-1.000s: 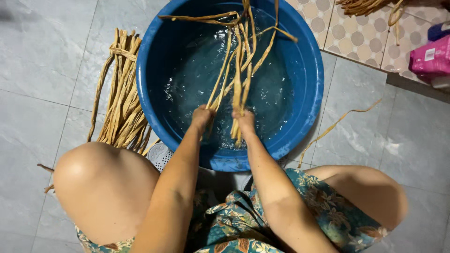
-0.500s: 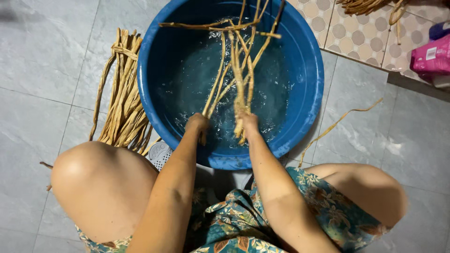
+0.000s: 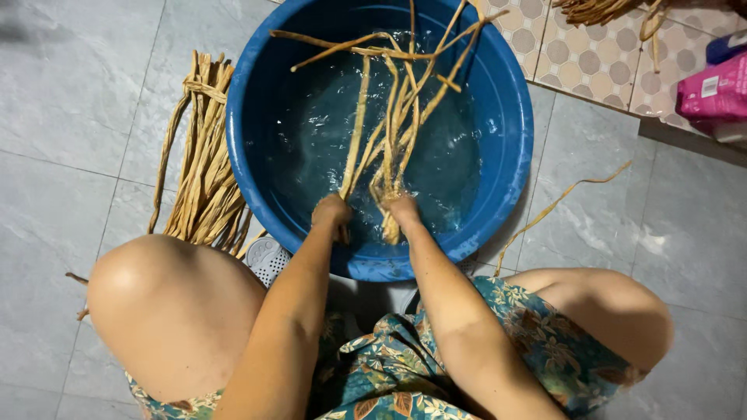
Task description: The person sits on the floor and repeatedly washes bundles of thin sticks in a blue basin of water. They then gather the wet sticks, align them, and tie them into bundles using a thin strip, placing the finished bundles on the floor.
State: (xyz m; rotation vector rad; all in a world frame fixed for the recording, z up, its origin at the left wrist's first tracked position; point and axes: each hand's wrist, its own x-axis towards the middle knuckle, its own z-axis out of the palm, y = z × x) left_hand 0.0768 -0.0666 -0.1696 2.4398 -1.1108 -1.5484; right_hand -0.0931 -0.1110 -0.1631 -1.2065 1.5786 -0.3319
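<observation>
We have both hands down in the blue basin [image 3: 513, 140], which sits on the grey tiled floor [image 3: 70, 140] between our knees and holds water. Our left hand [image 3: 331, 211] is clenched around the lower ends of the wet straw strips [image 3: 393, 132]; our right hand [image 3: 405, 210] grips the same bunch just beside it. The strips fan upward across the water, some resting over the far rim. A tied bundle of dry strips [image 3: 204, 163] lies on the floor, touching the basin's left side. 1 loose strip [image 3: 556, 204] curls on the tiles to the right, and a pink package [image 3: 712, 93] sits at the far right.
</observation>
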